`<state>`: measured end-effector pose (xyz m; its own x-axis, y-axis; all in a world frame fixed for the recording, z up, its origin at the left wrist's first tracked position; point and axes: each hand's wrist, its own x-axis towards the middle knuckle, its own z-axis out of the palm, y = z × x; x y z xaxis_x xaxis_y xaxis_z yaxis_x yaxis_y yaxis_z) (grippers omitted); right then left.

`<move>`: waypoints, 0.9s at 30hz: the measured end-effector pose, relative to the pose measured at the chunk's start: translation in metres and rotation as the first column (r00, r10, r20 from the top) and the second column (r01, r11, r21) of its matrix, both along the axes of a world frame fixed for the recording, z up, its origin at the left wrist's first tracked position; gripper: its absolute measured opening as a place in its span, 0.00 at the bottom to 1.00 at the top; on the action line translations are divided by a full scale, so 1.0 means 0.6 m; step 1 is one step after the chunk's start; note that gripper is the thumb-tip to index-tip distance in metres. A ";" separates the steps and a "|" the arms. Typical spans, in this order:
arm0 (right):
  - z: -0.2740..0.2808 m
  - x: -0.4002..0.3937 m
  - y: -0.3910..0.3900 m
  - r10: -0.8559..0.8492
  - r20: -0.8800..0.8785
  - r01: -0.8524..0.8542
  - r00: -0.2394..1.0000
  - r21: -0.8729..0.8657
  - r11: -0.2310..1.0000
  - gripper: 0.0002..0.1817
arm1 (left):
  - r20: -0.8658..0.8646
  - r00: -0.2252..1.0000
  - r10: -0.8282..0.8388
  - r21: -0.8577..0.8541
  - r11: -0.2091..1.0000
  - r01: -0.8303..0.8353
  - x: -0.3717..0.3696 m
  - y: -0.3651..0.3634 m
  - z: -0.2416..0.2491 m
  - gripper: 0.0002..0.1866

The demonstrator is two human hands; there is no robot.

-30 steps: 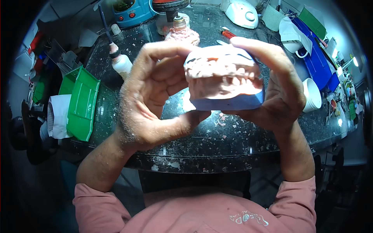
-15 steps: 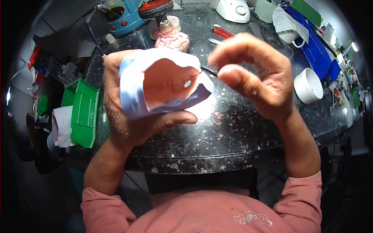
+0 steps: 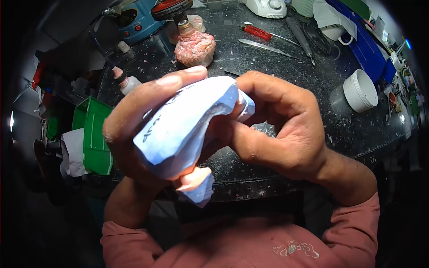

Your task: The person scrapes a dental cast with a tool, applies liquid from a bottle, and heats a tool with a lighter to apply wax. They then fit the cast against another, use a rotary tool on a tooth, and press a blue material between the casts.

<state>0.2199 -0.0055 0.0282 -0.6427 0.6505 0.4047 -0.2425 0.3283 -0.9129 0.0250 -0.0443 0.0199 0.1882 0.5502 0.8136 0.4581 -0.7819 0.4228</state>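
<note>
A pale blue plaster piece (image 3: 178,127) with dark handwriting on its face is held tilted above the bench, a smaller blue lump at its lower end. My left hand (image 3: 129,129) wraps round its left side, fingertips over the upper edge. My right hand (image 3: 286,129) pinches the upper right edge between thumb and fingers; part of the piece's inside is hidden by the right thumb and shadow. Behind it stands a lumpy pink mass (image 3: 195,48) below a red-topped metal tool (image 3: 174,8).
A red-handled tool (image 3: 257,32), a metal blade (image 3: 266,48) and a grey handpiece (image 3: 300,38) lie at the back. A white tub (image 3: 360,90) stands right, a green bin (image 3: 97,138) left. A small bottle (image 3: 128,85) stands beyond my left hand.
The blue piece has been turned so its written outer face shows instead of its pink hollow. My right hand has moved left and down and has taken hold of its edge.
</note>
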 end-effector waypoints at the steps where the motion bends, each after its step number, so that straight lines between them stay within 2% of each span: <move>1: -0.004 -0.001 -0.001 -0.009 -0.001 0.008 1.000 -0.042 0.999 0.18 | -0.008 0.999 -0.052 0.080 0.995 0.053 -0.009 0.012 -0.007 0.35; 2: -0.008 -0.004 -0.002 -0.017 -0.003 0.017 1.000 -0.084 0.996 0.18 | -0.224 0.970 0.091 -0.030 0.994 -0.100 -0.005 -0.003 0.023 0.30; 3: -0.011 -0.008 -0.004 -0.009 -0.083 -0.005 0.997 -0.174 0.985 0.16 | -0.151 0.987 0.057 0.013 0.998 -0.055 -0.001 0.002 0.015 0.30; 4: -0.013 -0.007 -0.003 -0.020 -0.092 0.004 0.996 -0.176 0.984 0.16 | -0.079 0.997 0.019 0.060 0.998 -0.014 0.004 0.008 0.006 0.30; 5: -0.015 -0.006 0.000 -0.003 -0.071 -0.011 0.997 -0.204 0.979 0.16 | -0.187 0.969 0.162 0.094 0.985 -0.146 0.009 0.002 0.004 0.32; 6: -0.018 -0.006 0.001 0.019 -0.049 -0.030 0.999 -0.233 0.972 0.16 | -0.195 0.968 0.157 0.090 0.986 -0.142 0.009 0.007 0.000 0.32; 8: -0.025 -0.009 -0.001 -0.017 -0.077 -0.001 0.997 -0.226 0.974 0.15 | -0.180 0.980 0.085 0.262 0.964 -0.036 0.005 0.017 -0.013 0.31; 10: -0.028 -0.008 -0.002 -0.005 -0.082 -0.012 0.997 -0.209 0.978 0.14 | -0.241 0.963 0.117 0.245 0.968 -0.056 0.003 0.005 -0.008 0.31; 12: -0.028 -0.007 -0.006 -0.032 -0.059 0.021 0.998 -0.182 0.983 0.14 | -0.238 0.971 0.021 0.150 0.988 0.015 0.003 -0.001 -0.003 0.30; 14: -0.028 -0.007 -0.007 -0.058 -0.035 0.052 0.998 -0.160 0.986 0.14 | -0.239 0.971 0.021 0.160 0.987 0.019 0.001 -0.001 -0.005 0.30; 16: -0.029 -0.007 -0.006 -0.068 -0.053 0.064 0.996 -0.068 0.996 0.14 | -0.258 0.966 0.019 0.130 0.991 0.015 0.001 -0.004 -0.003 0.29; 20: -0.033 -0.011 -0.009 -0.079 -0.042 0.076 0.996 -0.069 0.995 0.13 | -0.250 0.968 0.021 0.089 0.996 0.001 0.007 -0.008 -0.001 0.29; 22: -0.034 -0.019 -0.012 -0.162 -0.100 0.148 0.982 -0.136 0.980 0.10 | -0.254 0.967 0.001 0.108 0.994 0.027 0.009 -0.005 0.001 0.29; 25: -0.030 -0.007 -0.009 -0.063 -0.045 0.059 0.997 -0.100 0.993 0.13 | -0.215 0.977 -0.003 0.128 0.991 0.031 0.014 -0.002 -0.005 0.30; 27: -0.033 -0.008 -0.010 -0.080 -0.046 0.076 0.996 -0.067 0.995 0.14 | -0.188 0.982 -0.003 0.122 0.992 0.027 0.015 -0.004 -0.007 0.29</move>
<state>0.2152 -0.0112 0.0086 -0.5694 0.7238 0.3898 -0.2634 0.2886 -0.9205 0.0341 -0.0470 0.0154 0.3513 0.4438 0.8244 0.5078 -0.8301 0.2304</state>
